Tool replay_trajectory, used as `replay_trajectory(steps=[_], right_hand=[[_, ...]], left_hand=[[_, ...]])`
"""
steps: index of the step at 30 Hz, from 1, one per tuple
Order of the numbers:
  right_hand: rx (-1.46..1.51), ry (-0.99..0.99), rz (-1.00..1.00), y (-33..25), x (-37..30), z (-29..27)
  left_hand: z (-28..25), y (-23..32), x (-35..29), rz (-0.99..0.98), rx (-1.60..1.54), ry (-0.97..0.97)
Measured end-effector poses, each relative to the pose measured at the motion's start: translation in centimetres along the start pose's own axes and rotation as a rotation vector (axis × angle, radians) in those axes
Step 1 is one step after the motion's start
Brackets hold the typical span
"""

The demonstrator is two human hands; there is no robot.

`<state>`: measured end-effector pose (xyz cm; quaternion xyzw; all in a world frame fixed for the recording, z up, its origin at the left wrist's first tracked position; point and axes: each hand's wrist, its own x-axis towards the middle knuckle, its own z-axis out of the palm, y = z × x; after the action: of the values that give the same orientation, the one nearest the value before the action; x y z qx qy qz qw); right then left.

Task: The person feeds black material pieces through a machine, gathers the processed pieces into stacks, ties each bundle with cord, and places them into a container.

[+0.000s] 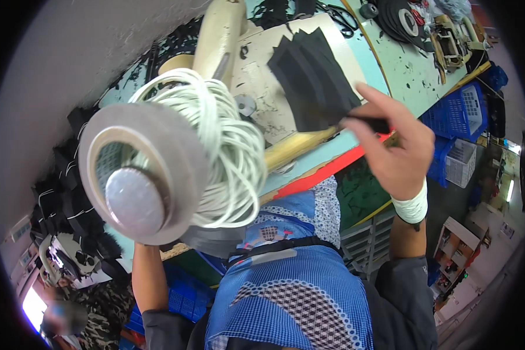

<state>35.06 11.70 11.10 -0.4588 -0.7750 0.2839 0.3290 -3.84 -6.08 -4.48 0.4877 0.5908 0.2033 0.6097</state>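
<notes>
Over the work table, my right hand (pixel 399 140) is raised at the near right corner of a stack of black fabric pieces (pixel 318 76). Its index finger stretches out, while something dark (pixel 372 123) sits between the thumb and the curled fingers; blur hides what it is. The stack lies fanned out on a cream board (pixel 259 76). My left forearm (pixel 150 280) runs up behind a large roll of tape (pixel 184 169), which hides the left hand completely. Behind that roll hangs a thick coil of white cord (pixel 230 157).
A cream machine body (pixel 219 38) rises at the far left of the board. Black-handled scissors (pixel 339 20) and a black reel (pixel 399 23) lie farther back. Blue crates (pixel 458 111) stand at the right. At the lower left is another person in camouflage clothing (pixel 102 312).
</notes>
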Motion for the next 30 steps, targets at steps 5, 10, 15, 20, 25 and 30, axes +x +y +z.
replay_trajectory(steps=[5,10,15,20,25,30], right_hand=[[-0.285,-0.022,-0.258,3.1,-2.0,2.8],[0.058,-0.151,0.578,6.6,-14.3,7.1],[0.767,-0.376,1.003,9.9,-14.8,10.7],[0.566,-0.110,0.911,6.6,-15.1,11.7],[0.095,-0.168,0.472,5.5,-16.5,12.8],[0.180,-0.321,0.344,4.9,-15.9,14.8]], left_hand=[[6.5,3.3,-2.9,0.010,-0.454,0.341],[11.6,6.9,-5.0,0.090,-0.918,0.110],[11.2,8.0,-7.5,0.129,-0.546,0.062],[11.2,8.0,-8.9,0.133,-0.468,0.038],[10.6,8.1,-8.1,0.210,-0.441,0.027],[10.0,8.5,-7.8,0.184,-0.406,-0.009]])
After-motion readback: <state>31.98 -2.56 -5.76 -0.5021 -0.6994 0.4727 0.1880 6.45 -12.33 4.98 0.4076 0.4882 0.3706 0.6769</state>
